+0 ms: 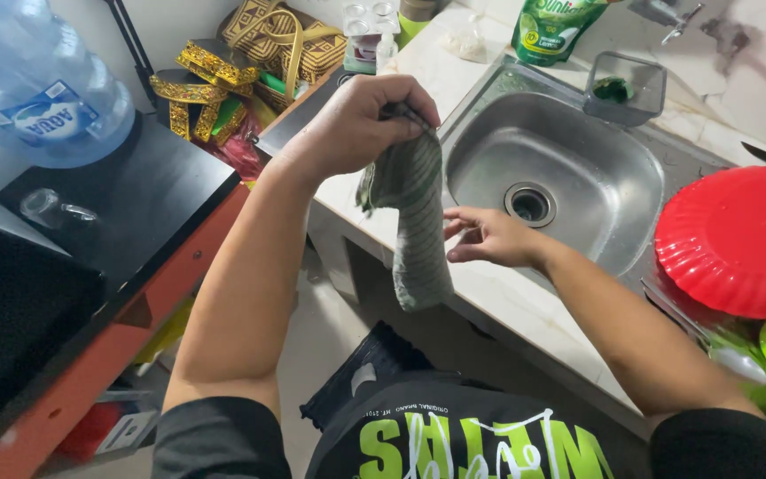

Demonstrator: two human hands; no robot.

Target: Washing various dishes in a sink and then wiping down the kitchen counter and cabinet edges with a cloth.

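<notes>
The left hand [352,124] is closed tight in a fist around the top end of a grey-green striped cloth [414,222], which hangs twisted and limp in the air over the front edge of the pale worktop [507,306], just left of the steel sink [569,173]. The right hand [489,238] sits lower, its grip loosely half open, fingertips pinching or just touching the cloth's side about halfway down; whether it truly holds the fabric I cannot tell for sure. By the look of it, the cloth is being wrung or straightened out between the 2 hands. A further twist would call for the right hand to close fully on the lower part while the left keeps its hold above. A red plate [738,239] lies upside down to the right of the sink, and a green soap pouch [553,31] stands behind it.
</notes>
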